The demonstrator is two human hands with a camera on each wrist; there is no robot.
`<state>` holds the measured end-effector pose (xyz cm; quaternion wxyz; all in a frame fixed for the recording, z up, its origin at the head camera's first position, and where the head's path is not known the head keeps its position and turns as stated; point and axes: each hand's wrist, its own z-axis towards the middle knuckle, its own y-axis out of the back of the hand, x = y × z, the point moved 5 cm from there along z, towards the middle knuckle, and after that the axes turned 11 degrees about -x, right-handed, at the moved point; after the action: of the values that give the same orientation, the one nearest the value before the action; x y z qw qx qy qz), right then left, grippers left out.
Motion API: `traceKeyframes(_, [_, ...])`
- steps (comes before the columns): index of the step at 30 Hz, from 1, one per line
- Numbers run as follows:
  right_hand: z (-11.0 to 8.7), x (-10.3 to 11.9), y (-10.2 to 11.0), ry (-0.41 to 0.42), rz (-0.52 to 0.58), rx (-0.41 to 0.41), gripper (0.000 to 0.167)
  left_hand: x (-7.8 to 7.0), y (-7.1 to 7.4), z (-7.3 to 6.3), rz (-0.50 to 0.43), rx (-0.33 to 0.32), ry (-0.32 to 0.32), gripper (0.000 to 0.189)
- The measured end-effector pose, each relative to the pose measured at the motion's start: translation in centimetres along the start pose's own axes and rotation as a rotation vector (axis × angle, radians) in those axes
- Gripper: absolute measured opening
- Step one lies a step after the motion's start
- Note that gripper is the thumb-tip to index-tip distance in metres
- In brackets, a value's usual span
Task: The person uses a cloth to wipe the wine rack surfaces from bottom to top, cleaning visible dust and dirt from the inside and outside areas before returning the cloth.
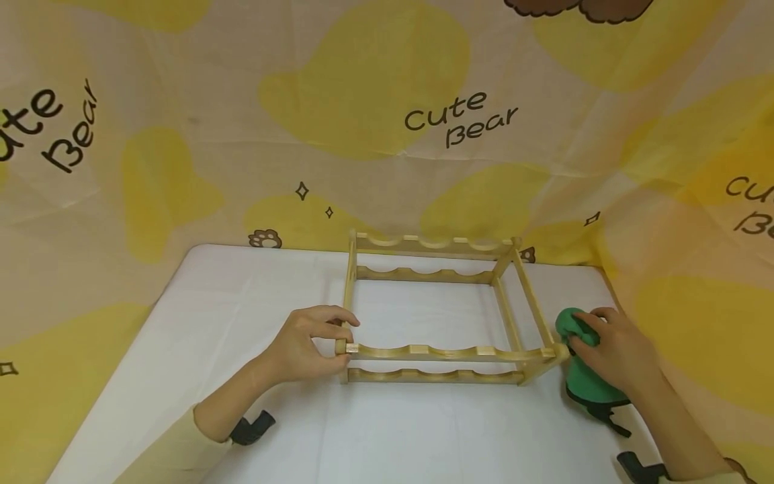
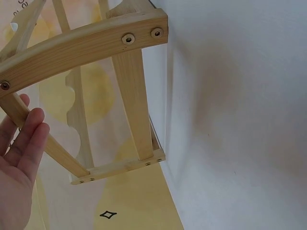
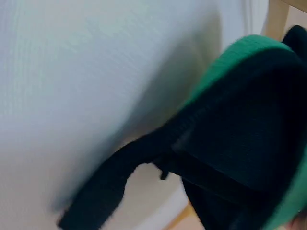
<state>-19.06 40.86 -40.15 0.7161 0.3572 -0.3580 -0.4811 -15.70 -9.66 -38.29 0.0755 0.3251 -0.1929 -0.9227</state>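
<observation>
A pale wooden wine rack (image 1: 450, 353) with scalloped rails stands on the white table. My left hand (image 1: 302, 344) grips its near left upper corner, fingers above and thumb below. In the left wrist view, the fingers lie against a side bar (image 2: 62, 152) of the rack. My right hand (image 1: 623, 353), beside the rack's right end, holds a green cloth piece (image 1: 589, 383) with black edging. The right wrist view shows its dark hollow inside (image 3: 240, 129) and a black strap (image 3: 108, 187) hanging from it. That view barely shows the right hand.
The white table (image 1: 254, 289) spreads under the rack and to its left. A yellow printed cloth (image 1: 363, 81) hangs close behind the table and along both sides. Dark wrist mounts (image 1: 252, 427) sit at both sleeves.
</observation>
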Motion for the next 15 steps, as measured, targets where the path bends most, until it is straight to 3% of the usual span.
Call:
traceKeyframes(8, [-0.4,-0.2,-1.8,0.014,-0.005,0.046,0.047,-0.1,0.2,0.0,-0.013,0.014,0.01,0.03])
traceKeyframes(15, [-1.0,-0.7,-3.5,-0.044,0.01,0.175,0.048,-0.3,0.4,-0.1,0.039,0.038,-0.022,0.031])
